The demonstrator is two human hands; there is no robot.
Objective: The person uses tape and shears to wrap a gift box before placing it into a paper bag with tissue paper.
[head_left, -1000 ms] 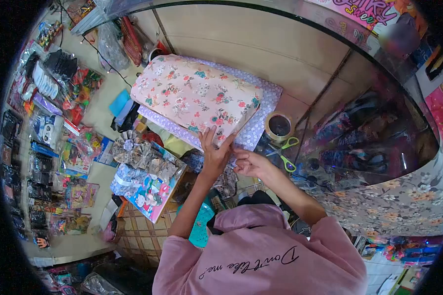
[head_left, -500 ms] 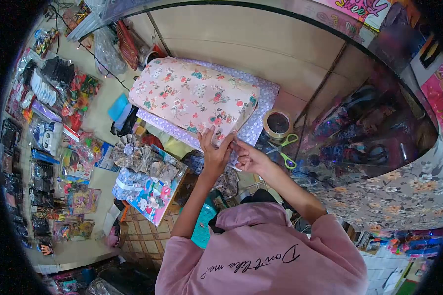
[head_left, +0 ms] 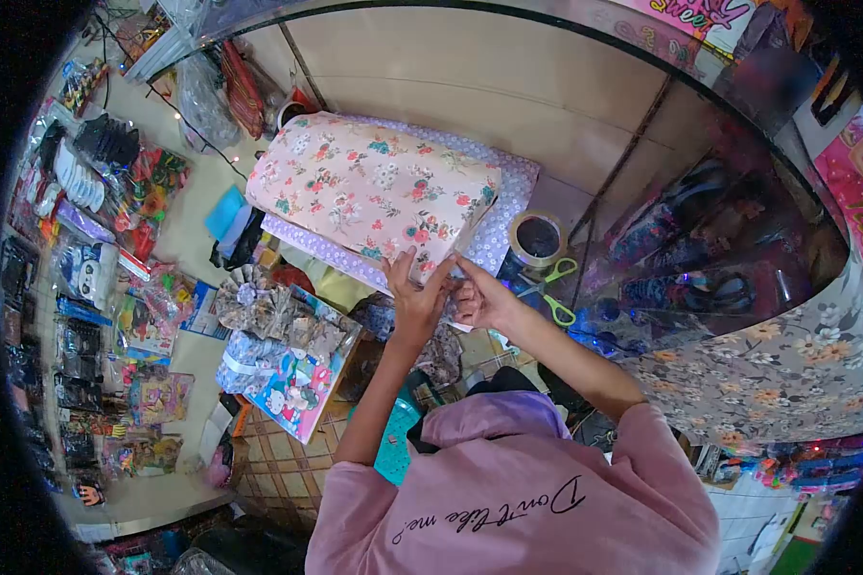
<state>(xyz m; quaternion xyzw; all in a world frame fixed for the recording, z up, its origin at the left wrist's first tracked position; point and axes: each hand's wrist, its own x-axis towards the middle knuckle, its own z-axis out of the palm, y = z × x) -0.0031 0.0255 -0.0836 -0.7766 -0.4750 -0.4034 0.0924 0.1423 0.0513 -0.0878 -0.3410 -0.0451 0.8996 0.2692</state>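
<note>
A box-shaped package (head_left: 374,187) in pink floral wrapping paper lies on a lilac sheet of small-flowered paper (head_left: 518,187). My left hand (head_left: 420,297) rests at the package's near right corner, its fingers spread over the paper's edge. Close beside it, my right hand (head_left: 481,299) has its fingers curled, with thumb and forefinger pinched at the same corner of the pink paper. What lies right between the fingertips is too small to make out. To the right are a roll of tape (head_left: 538,239) and green-handled scissors (head_left: 556,290).
A glass display case (head_left: 710,240) curves around the right side. Packaged goods (head_left: 81,335) fill the left counter. A picture-covered item (head_left: 292,388) and bundled grey cloth flowers (head_left: 259,302) lie near my left forearm. A teal container (head_left: 393,441) sits below.
The view has shifted slightly. My right hand's fingers have curled in more and its forefinger sits nearer the package corner. The left hand stays in place.
</note>
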